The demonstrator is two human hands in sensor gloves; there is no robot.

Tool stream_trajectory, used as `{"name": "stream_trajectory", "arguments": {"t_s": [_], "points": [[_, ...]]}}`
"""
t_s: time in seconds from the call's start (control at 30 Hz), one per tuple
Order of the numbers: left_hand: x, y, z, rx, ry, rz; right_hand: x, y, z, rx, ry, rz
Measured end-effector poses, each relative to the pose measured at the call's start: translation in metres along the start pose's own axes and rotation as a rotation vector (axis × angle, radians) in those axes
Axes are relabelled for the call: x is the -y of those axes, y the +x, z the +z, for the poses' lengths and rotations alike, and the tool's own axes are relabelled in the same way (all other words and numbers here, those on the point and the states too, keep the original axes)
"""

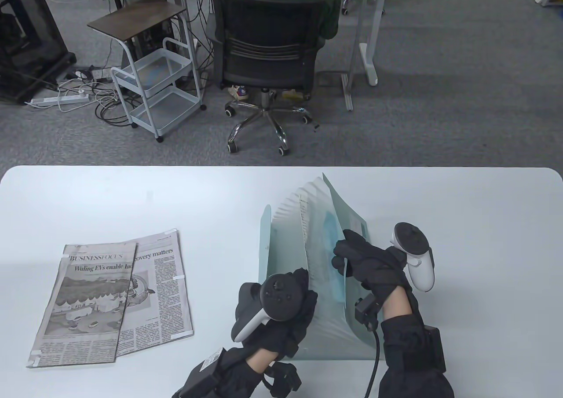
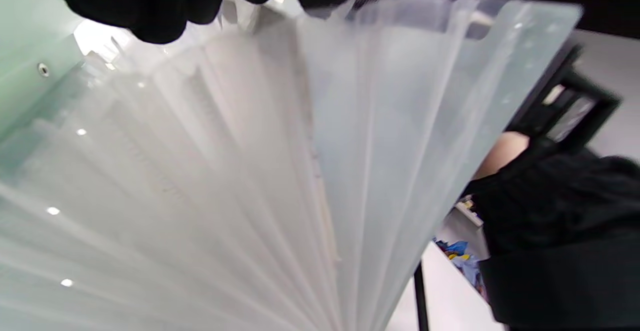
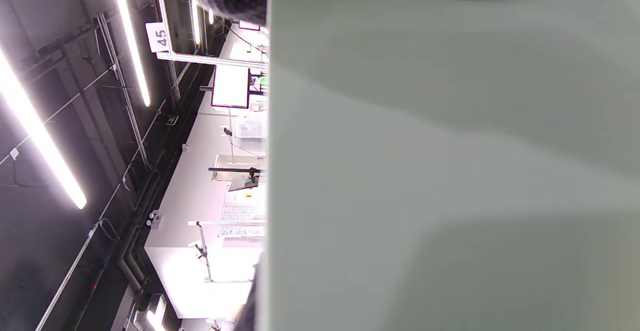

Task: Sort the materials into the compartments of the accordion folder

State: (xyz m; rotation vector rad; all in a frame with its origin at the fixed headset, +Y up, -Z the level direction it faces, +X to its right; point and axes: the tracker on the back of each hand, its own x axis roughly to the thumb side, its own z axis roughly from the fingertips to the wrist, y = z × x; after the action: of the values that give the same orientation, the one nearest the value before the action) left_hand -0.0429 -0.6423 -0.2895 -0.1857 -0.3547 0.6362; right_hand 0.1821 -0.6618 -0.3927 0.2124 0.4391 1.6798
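Note:
A pale green translucent accordion folder (image 1: 308, 257) stands fanned open at the table's middle. My right hand (image 1: 356, 257) grips its right outer cover (image 3: 450, 171) at the top edge, fingers curled over into the pockets. My left hand (image 1: 294, 297) holds the dividers (image 2: 280, 171) near the folder's near end, fingertips (image 2: 150, 6) curled over their tops. A sheet of printed paper (image 1: 303, 213) and something blue (image 1: 332, 239) show inside the pockets. Two folded newspapers (image 1: 118, 297) lie flat on the table to the left, overlapping.
The white table (image 1: 462, 239) has rounded far corners. Beyond its far edge a person sits in a black office chair (image 1: 268, 59), with a white trolley (image 1: 154, 90) to its left.

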Motion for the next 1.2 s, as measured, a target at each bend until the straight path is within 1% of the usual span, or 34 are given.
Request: {"name": "stream_trajectory", "arguments": {"t_s": [0.07, 0.13, 0.23, 0.33, 0.37, 0.4, 0.5, 0.57, 0.6, 0.63, 0.7, 0.73, 0.77, 0.8, 0.83, 0.9, 1.0, 1.1, 1.2], "points": [[-0.005, 0.002, 0.006, 0.032, 0.032, 0.017, 0.0, 0.0, 0.0, 0.001, -0.001, -0.002], [-0.013, 0.003, 0.013, 0.064, 0.087, 0.028, 0.0, 0.0, 0.0, 0.002, -0.003, 0.0], [-0.03, 0.006, 0.029, 0.108, 0.221, 0.03, 0.0, 0.0, 0.0, 0.002, -0.006, 0.004], [-0.045, 0.005, 0.04, 0.12, 0.342, 0.001, 0.0, 0.0, 0.0, 0.001, -0.004, -0.001], [-0.053, 0.002, 0.044, 0.117, 0.407, -0.009, 0.0, 0.0, 0.0, 0.002, -0.004, -0.002], [-0.06, -0.002, 0.048, 0.106, 0.464, -0.023, 0.0, 0.0, 0.0, 0.002, -0.005, -0.001], [-0.083, -0.019, 0.055, 0.025, 0.54, -0.104, 0.0, 0.0, 0.0, 0.004, -0.007, -0.001], [-0.103, -0.04, 0.059, -0.079, 0.583, -0.182, 0.001, 0.0, 0.001, 0.005, -0.008, -0.006], [-0.109, -0.049, 0.059, -0.121, 0.588, -0.21, 0.001, 0.0, 0.001, 0.005, -0.008, -0.007], [-0.117, -0.063, 0.058, -0.193, 0.576, -0.254, 0.001, 0.0, 0.001, 0.005, -0.007, -0.007], [-0.125, -0.092, 0.055, -0.324, 0.501, -0.341, 0.001, 0.0, 0.001, 0.005, -0.008, -0.006], [-0.127, -0.112, 0.051, -0.406, 0.418, -0.387, 0.001, 0.0, 0.001, 0.005, -0.009, -0.005], [-0.128, -0.124, 0.049, -0.457, 0.36, -0.417, 0.001, 0.0, 0.001, 0.005, -0.008, -0.005], [-0.127, -0.144, 0.047, -0.536, 0.271, -0.463, 0.001, 0.0, 0.001, 0.004, -0.008, -0.005], [-0.125, -0.163, 0.046, -0.602, 0.206, -0.498, 0.001, 0.0, 0.001, 0.004, -0.007, -0.005], [-0.121, -0.195, 0.046, -0.693, 0.116, -0.566, 0.001, 0.0, 0.001, 0.003, -0.005, -0.006], [-0.114, -0.236, 0.049, -0.795, -0.011, -0.642, 0.0, 0.0, 0.001, 0.003, -0.002, -0.008], [-0.108, -0.264, 0.054, -0.863, -0.096, -0.639, 0.0, 0.0, 0.0, 0.002, 0.001, -0.01], [-0.102, -0.283, 0.056, -0.897, -0.163, -0.641, 0.0, 0.0, 0.0, 0.002, 0.003, -0.011]]}}
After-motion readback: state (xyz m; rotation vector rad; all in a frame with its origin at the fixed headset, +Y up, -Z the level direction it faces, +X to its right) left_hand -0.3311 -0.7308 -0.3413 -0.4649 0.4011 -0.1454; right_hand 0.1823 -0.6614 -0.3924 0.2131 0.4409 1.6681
